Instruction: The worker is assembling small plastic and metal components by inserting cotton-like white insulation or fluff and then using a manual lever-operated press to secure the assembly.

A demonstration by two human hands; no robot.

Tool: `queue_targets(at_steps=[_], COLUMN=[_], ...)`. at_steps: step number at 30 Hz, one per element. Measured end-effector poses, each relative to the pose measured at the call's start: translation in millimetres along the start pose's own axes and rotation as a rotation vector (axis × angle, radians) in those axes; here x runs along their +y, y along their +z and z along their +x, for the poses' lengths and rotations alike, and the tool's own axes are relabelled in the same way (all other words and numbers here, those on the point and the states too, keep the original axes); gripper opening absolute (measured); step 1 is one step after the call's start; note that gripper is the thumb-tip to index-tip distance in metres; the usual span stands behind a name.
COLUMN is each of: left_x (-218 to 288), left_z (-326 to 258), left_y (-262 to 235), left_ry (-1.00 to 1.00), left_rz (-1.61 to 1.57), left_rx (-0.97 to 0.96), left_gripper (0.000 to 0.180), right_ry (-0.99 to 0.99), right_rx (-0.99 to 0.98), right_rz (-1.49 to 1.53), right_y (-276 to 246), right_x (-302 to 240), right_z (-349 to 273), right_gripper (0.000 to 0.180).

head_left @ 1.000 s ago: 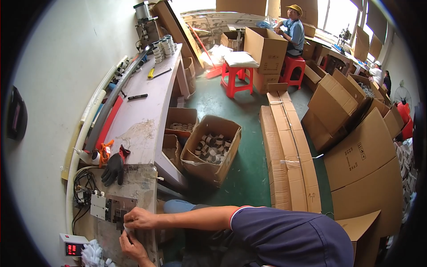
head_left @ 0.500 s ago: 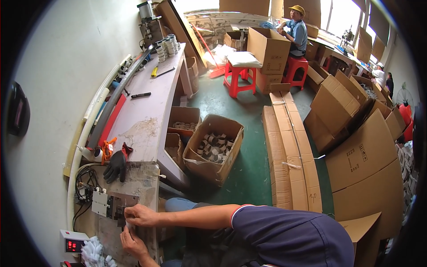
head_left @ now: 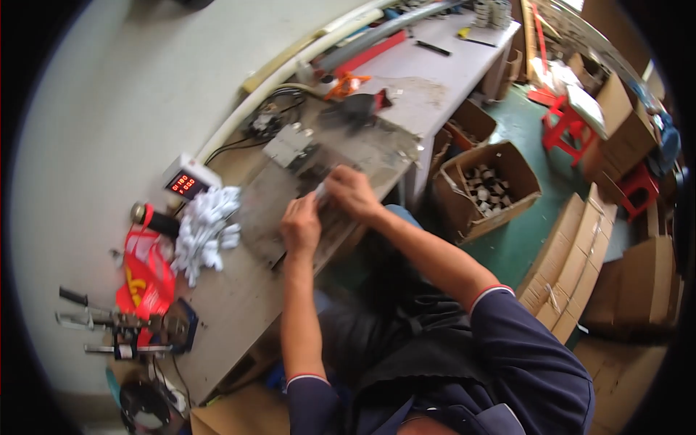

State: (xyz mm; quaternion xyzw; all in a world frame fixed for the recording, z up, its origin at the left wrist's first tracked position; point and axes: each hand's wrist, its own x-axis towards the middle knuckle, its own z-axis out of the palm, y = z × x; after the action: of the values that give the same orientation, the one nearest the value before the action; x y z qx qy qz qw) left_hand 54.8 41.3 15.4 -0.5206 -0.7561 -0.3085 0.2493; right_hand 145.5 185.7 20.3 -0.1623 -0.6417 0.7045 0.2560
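My left hand (head_left: 301,226) and my right hand (head_left: 349,192) meet over the metal workbench (head_left: 272,196). Their fingers are closed around a small whitish piece (head_left: 321,191), mostly covered and too blurred to name more exactly. Just beyond my right hand is a dark metal fixture (head_left: 317,163), joined to a light grey metal block (head_left: 288,148). Left of my left hand lies a heap of white, finger-like soft pieces (head_left: 206,233).
A counter box with red digits (head_left: 190,178) stands by the wall. Nearby are a red plastic bag (head_left: 147,275) and a lever clamp tool (head_left: 130,326). A dark glove (head_left: 351,111) lies farther along. A carton of short ring pieces (head_left: 500,156) sits on the floor.
The view has swung left and down, bringing the bench's left end into sight. My hands remain close together near the fixture, slightly apart from it.
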Motion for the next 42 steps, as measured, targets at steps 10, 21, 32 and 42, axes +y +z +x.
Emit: queue_targets(at_steps=[10, 21, 32, 42], left_x=[-7.8, -16.4, -14.7, 14.5], left_z=[-9.8, -3.9, -5.8, -4.8], left_y=[-27.2, -45.1, -41.4, -29.9], left_ry=[-0.673, -0.862, -0.889, -0.783], left_rz=[-0.891, -1.831, -1.778, -1.11], left_rx=[0.007, -0.096, -0.115, -0.222], left_gripper=[0.025, 0.017, 0.018, 0.012], right_ry=[-0.003, -0.113, -0.152, -0.025], right_rx=[0.05, 0.049, 0.004, -0.169], right_rz=[0.112, -0.039, -0.073, 0.138], right_y=[9.7, 9.9, 2.6, -3.8], right_x=[2.4, 9.7, 8.3, -1.5], right_z=[-5.9, -5.6, -8.3, -11.0], right_gripper=[0.019, 0.019, 0.021, 0.029])
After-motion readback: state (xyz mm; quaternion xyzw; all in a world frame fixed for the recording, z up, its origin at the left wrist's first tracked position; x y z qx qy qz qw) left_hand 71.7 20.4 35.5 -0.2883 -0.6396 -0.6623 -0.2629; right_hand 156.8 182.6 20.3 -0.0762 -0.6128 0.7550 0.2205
